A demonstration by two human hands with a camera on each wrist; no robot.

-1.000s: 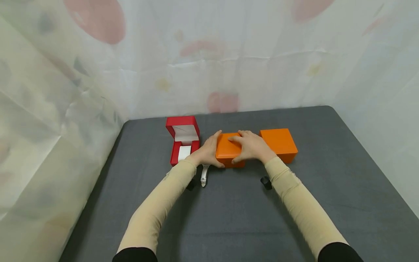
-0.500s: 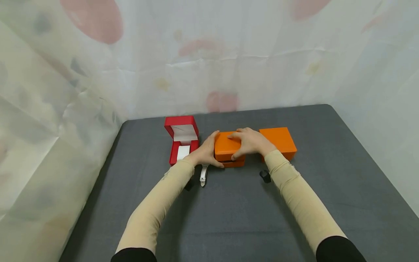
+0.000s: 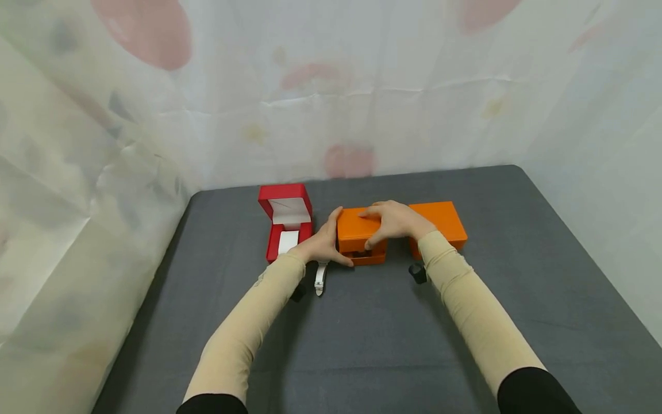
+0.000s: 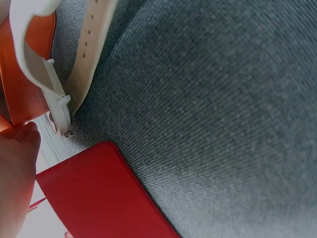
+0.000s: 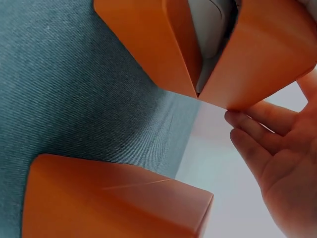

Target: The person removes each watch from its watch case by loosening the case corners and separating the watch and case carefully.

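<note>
hands first: from the head view i see my left hand (image 3: 322, 244) curled against the left side of the middle orange box (image 3: 360, 242), thumb along its front lower edge, fingers wrapped round the side, holding it down on the grey surface (image 3: 362, 345). my right hand (image 3: 391, 221) lies over the lid, fingers curled across the top and thumb at the front edge, gripping the lid, which stands tilted up a crack from the base. that box sits at mid-surface, between the red box (image 3: 286, 227) on its left and a second orange box (image 3: 439, 225) just beside it on the right. the right wrist view gives what the head view cannot: the gap between lid and base seen from the side, with something pale and rounded inside, too partial for me to name, and the closed second orange box in the foreground. the left wrist view shows the white watch strap (image 4: 89, 59) with its row of holes and its buckle lying against the orange box, touching the corner of the red box's outside, plus a fingertip at the edge; the head view shows that watch only as a small white strip below my left wrist. counting: two orange boxes, one red box standing open with a white lining, one white watch, two hands, and two small black wrist-mounted cameras, one under each sleeve.
</note>
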